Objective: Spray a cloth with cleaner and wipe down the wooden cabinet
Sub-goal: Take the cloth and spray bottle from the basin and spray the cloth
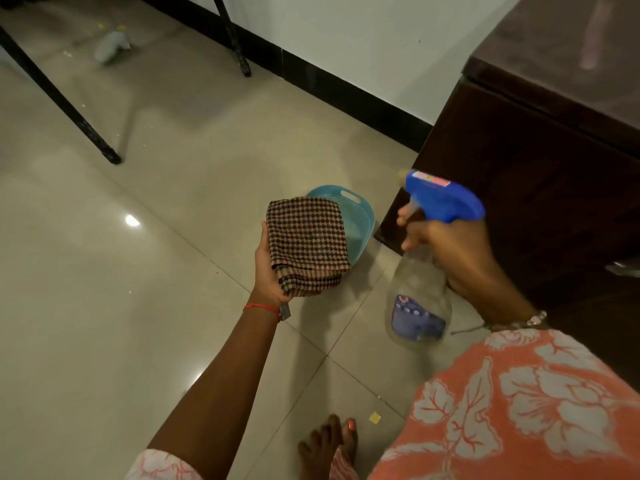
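Note:
My left hand [268, 268] holds a folded brown checked cloth [308, 240] flat on its palm, at the middle of the view. My right hand [450, 251] grips a clear spray bottle [417, 299] with a blue trigger head [445, 197]; its nozzle points left toward the cloth, a short gap away, and a finger rests on the trigger. The dark wooden cabinet [540, 174] stands at the right, right behind the bottle.
A teal plastic basket [360, 220] lies on the tiled floor under the cloth, beside the cabinet's corner. Black table legs [62, 98] stand at the upper left, with a crumpled white bag [112, 46] beyond. My bare foot [329, 445] is at the bottom.

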